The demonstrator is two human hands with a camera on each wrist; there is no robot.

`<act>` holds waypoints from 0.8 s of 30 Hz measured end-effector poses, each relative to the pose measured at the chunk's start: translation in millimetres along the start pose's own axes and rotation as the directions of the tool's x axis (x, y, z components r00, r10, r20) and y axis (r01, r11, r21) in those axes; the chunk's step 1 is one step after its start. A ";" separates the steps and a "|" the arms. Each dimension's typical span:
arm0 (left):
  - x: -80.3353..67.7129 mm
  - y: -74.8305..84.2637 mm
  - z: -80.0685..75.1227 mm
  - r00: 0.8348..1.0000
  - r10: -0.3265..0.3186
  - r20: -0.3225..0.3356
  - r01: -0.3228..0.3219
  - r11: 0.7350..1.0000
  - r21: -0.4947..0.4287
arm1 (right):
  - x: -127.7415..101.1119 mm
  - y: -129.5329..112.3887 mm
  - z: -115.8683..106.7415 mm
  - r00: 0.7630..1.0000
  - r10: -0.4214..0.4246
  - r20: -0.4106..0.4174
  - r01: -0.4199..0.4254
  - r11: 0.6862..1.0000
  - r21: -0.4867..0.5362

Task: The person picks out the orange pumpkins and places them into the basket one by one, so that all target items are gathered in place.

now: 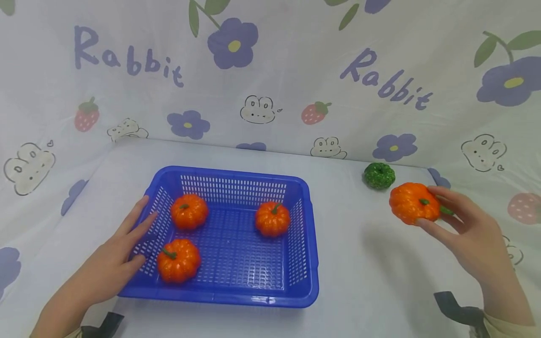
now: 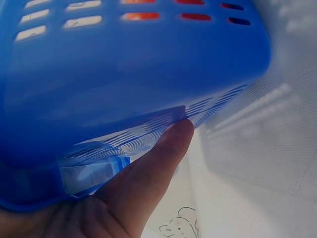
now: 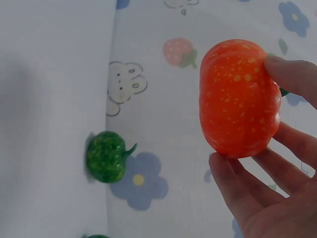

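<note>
A small orange toy pumpkin (image 1: 409,203) is held above the right side of the table, pinched between the thumb and fingers of my right hand (image 1: 475,230). In the right wrist view its side is speckled yellow, and the stem is mostly hidden. My left hand (image 1: 107,263) rests at the left side of a blue plastic basket (image 1: 236,295), fingers extended across the rim; in the left wrist view one finger (image 2: 166,158) touches the outer wall. Inside the basket lie three orange pumpkins: back left (image 1: 189,212), front left (image 1: 179,261) and right (image 1: 272,219).
A green pumpkin (image 1: 379,176) sits near the table's back edge, just beyond the held one. Another green piece (image 1: 446,211) shows partly behind my right hand. A patterned cloth (image 1: 270,70) hangs behind the white tabletop (image 1: 346,263).
</note>
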State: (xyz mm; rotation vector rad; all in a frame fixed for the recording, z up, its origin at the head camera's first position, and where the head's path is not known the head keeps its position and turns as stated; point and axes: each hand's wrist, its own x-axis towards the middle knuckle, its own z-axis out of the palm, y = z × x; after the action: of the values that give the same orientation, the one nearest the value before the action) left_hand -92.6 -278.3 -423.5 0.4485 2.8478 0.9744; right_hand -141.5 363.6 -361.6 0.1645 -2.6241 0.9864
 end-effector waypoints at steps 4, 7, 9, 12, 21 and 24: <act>0.1 -0.3 0.3 1.000 -0.007 0.004 0.007 1.000 0.001 | 3.5 -13.6 2.5 0.999 -0.047 0.000 0.047 0.999 0.016; 0.0 0.0 0.5 1.000 -0.007 0.004 0.007 1.000 -0.002 | 6.3 -21.1 5.5 0.996 -0.085 0.007 0.085 0.996 0.034; 0.2 0.3 0.5 1.000 -0.006 0.005 0.006 1.000 -0.007 | 8.1 -26.5 7.1 0.993 -0.114 0.016 0.112 0.992 0.059; 0.4 0.7 0.6 1.000 -0.004 0.004 0.004 1.000 -0.009 | 10.9 -35.9 9.4 0.987 -0.161 0.031 0.157 0.983 0.094; 0.3 -1.0 1.4 1.000 -0.010 0.005 0.010 1.000 -0.007 | 15.7 -71.1 24.8 0.941 -0.329 0.079 0.307 0.929 0.205; -0.6 -1.5 2.4 1.000 -0.013 0.011 0.013 1.000 -0.011 | 15.7 -80.6 30.6 0.928 -0.363 0.086 0.340 0.918 0.206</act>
State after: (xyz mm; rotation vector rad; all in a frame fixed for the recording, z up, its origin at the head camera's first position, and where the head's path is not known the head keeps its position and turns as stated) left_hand -92.0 -278.2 -426.3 0.4331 2.8304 0.9813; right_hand -146.5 282.8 -327.9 0.7393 -2.4755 1.1173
